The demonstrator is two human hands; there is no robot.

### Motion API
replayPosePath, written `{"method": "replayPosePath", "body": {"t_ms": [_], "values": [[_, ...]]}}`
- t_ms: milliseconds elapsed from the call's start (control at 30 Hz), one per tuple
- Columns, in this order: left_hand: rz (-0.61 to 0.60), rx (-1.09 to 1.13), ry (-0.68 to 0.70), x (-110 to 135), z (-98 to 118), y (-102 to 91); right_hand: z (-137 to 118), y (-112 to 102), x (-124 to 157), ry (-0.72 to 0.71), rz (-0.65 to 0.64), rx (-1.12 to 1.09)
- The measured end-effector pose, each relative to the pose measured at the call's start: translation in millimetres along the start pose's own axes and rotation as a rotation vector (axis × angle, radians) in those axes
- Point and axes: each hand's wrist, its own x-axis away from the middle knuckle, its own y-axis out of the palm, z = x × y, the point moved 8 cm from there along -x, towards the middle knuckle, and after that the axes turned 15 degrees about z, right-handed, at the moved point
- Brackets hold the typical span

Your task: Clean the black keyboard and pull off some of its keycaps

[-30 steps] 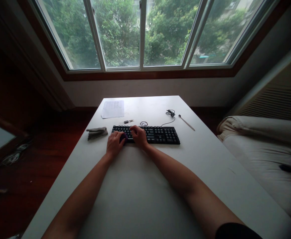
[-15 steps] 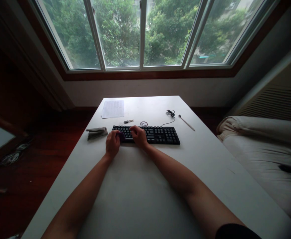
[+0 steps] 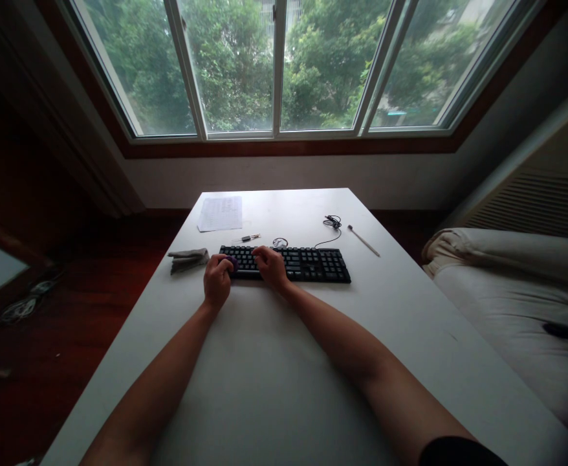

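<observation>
A black keyboard [image 3: 291, 262] lies across the white table in front of me. My left hand [image 3: 217, 275] is closed around a soft purple lump [image 3: 231, 263], which looks like cleaning gel, over the keyboard's left end. My right hand [image 3: 271, 266] rests on the keyboard just right of it, its fingers bent over the keys toward the far edge; the fingertips are partly hidden. Left of my left hand lies a folded grey cloth [image 3: 188, 259].
Behind the keyboard lie a small screwdriver-like tool [image 3: 250, 238], a little ring-shaped item [image 3: 280, 242] and a coiled black cable [image 3: 332, 222]. A thin brush-like stick [image 3: 363, 240] is at the right. Printed paper [image 3: 220, 213] lies far left on the table [image 3: 274, 362].
My left hand has shifted slightly left, drawing the purple lump away from the keys near my right hand; the lump looks rounder. My right hand stays in place.
</observation>
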Motion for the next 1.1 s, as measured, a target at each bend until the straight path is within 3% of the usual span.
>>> {"method": "replayPosePath", "body": {"t_ms": [200, 367, 633, 933, 1100], "values": [[-0.033, 0.075, -0.034, 1.1, 0.9, 3.5, -1.6, -0.7, -0.4, -0.007, 0.006, -0.003], [-0.099, -0.012, -0.017, 3.5, 1.2, 9.2, -2.7, -0.1, -0.5, 0.007, -0.016, 0.024], [-0.221, -0.102, 0.126, 8.5, 0.6, 25.1, -1.7, 1.7, -0.1, 0.008, -0.023, 0.03], [-0.165, -0.186, 0.085, 5.1, -16.0, 19.6, -1.8, 0.8, 0.1, 0.001, -0.013, 0.024], [-0.041, -0.284, -0.031, -8.4, -56.3, 2.0, -1.5, 0.3, 0.0, 0.017, -0.017, 0.026]]}}
